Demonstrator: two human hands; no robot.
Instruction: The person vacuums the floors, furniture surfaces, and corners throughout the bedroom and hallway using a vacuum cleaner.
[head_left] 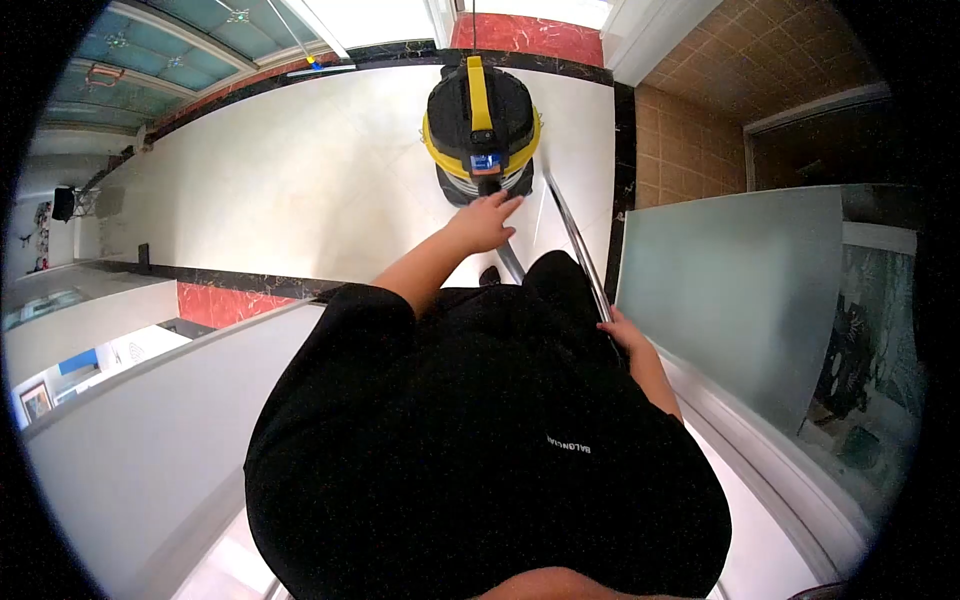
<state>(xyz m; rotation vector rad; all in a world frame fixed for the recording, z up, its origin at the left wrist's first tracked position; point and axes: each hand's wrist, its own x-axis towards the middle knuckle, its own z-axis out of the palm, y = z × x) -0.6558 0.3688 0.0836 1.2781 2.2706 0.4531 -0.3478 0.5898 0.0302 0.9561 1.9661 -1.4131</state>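
A yellow and black canister vacuum cleaner (505,110) stands upright on the floor ahead of me, its yellow handle raised on top. My left hand (485,222) reaches out to its near side, fingers spread, close to the black hose inlet (489,186). Whether the fingertips touch the inlet I cannot tell. At my right side, my right hand (625,332) is closed around a shiny metal vacuum wand (577,238), which slants forward towards the floor beside the vacuum. Part of a grey tube (510,262) shows below my left hand; its lower end is hidden by my body.
White floor tiles (270,180) with a dark marble border surround the vacuum. To the right, a frosted glass panel (735,280) stands near a brown-tiled area (690,140). A white panel (180,430) is close on my left. A long-handled floor tool (318,68) lies by the far left edge.
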